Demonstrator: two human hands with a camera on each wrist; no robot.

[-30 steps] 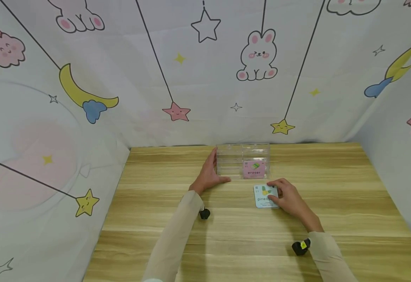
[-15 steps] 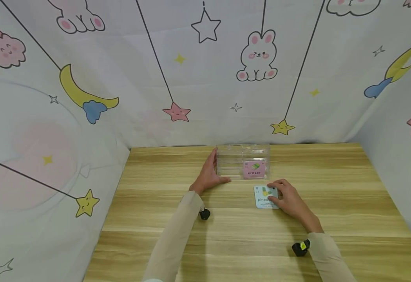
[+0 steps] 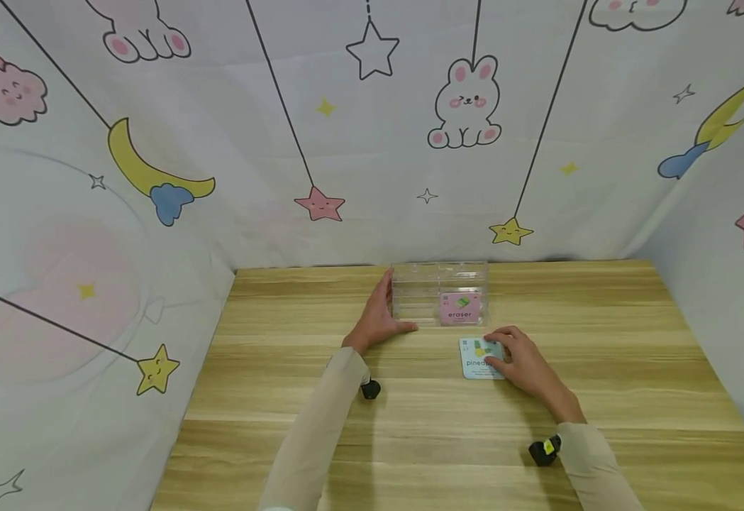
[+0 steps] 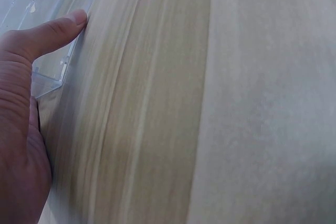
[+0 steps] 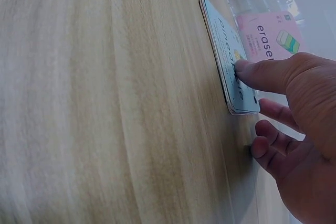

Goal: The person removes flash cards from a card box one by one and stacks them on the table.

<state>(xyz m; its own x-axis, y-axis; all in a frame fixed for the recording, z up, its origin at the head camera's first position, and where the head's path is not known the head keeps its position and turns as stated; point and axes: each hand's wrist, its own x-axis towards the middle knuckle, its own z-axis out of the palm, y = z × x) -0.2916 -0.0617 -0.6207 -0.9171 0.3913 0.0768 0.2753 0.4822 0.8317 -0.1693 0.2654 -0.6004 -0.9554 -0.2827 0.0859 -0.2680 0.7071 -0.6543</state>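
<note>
A clear plastic box with compartments (image 3: 415, 306) stands at the back of the table. A pink "eraser" card (image 3: 460, 309) is in its lower right compartment. My left hand (image 3: 374, 318) lies against the box's left side, fingers straight along it and thumb stretched across the front lower edge. In the left wrist view the thumb (image 4: 55, 34) touches that edge. In front of the box lies a small stack of cards (image 3: 474, 370), a pale blue "pineapple" card on top. My right hand (image 3: 525, 362) pinches the stack at its right side, thumb on the top face; its other fingertips are partly hidden.
The wooden table (image 3: 448, 447) spreads in front of and beside both hands. Directly behind the box hangs a white cloth (image 3: 384, 156) printed with stars and rabbits, and more cloth flanks the table. A black wrist camera (image 3: 544, 451) sits by the right sleeve.
</note>
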